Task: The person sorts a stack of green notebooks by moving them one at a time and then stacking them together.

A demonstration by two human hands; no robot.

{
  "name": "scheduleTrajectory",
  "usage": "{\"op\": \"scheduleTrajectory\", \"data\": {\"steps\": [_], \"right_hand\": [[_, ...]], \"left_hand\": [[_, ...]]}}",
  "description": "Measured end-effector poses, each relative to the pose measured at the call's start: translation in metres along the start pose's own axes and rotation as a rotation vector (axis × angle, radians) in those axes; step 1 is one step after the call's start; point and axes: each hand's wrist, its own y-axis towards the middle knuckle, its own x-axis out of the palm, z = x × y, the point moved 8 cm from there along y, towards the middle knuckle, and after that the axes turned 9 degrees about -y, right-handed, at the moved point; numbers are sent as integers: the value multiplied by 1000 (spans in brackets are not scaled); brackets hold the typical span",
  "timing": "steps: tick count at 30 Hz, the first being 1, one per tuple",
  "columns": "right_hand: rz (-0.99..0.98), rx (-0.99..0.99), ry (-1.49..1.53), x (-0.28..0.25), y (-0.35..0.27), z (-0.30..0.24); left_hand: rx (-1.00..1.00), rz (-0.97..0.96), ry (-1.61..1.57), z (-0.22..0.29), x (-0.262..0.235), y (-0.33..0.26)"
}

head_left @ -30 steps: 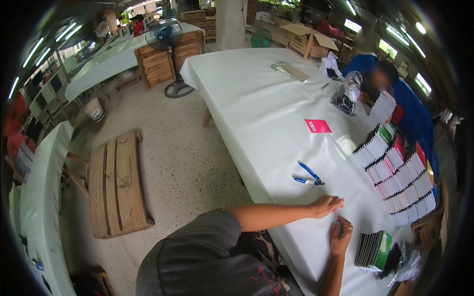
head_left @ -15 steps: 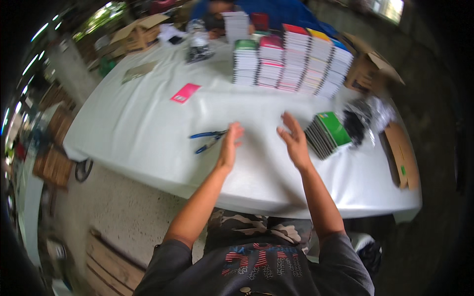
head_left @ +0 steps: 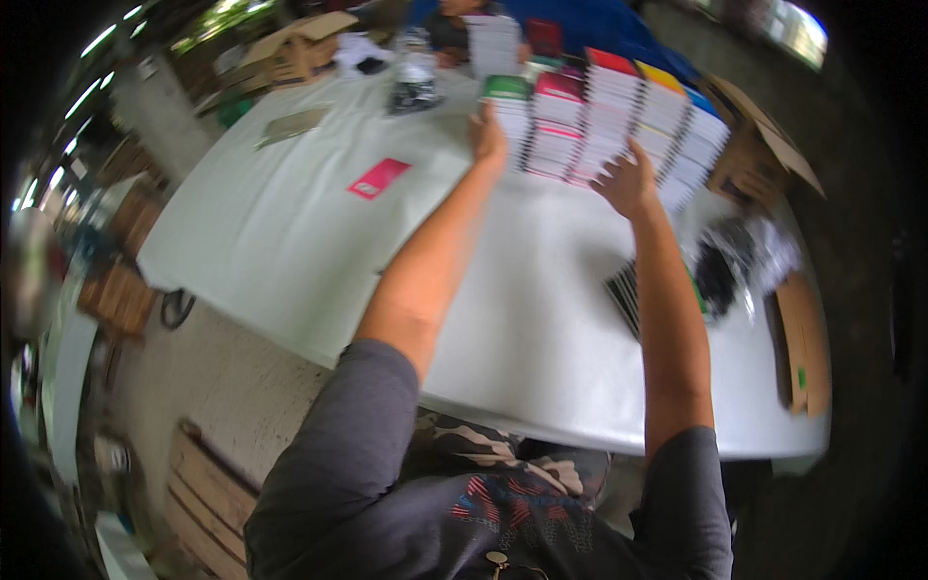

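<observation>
Both my arms reach out over a long white table (head_left: 290,261). My left hand (head_left: 488,138) touches the near side of a green-topped stack of notebooks (head_left: 508,101). My right hand (head_left: 628,182) rests with spread fingers against the front of a row of tall notebook stacks (head_left: 619,116) with red, yellow and blue covers. Neither hand visibly holds anything. A lower dark pile of notebooks (head_left: 626,290) lies just beside my right forearm, partly hidden by it.
A pink card (head_left: 379,178) lies on the table to the left. Open cardboard boxes (head_left: 759,155) stand at the right end, with crumpled plastic wrap (head_left: 744,256) nearby. Another person in blue (head_left: 580,24) sits across the table. A wooden pallet (head_left: 208,493) lies on the floor.
My view has swung round to face the table. Both hands have moved forward from the table's middle to the notebook stacks. The blue scissors near my left hand are no longer visible.
</observation>
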Motion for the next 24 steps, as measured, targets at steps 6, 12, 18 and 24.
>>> {"op": "scheduleTrajectory", "data": {"steps": [6,12,18,24], "right_hand": [[248,-54,243,-50,29,-22],[151,126,609,30,67,-2],[280,-111,433,17,79,-27],[442,-209,520,-24,75,-57]], "left_hand": [[-32,-449,-39,11,92,-36],[-88,-77,214,25,6,-7],[246,37,317,67,-1,-24],[28,-437,-249,86,76,-38]]}}
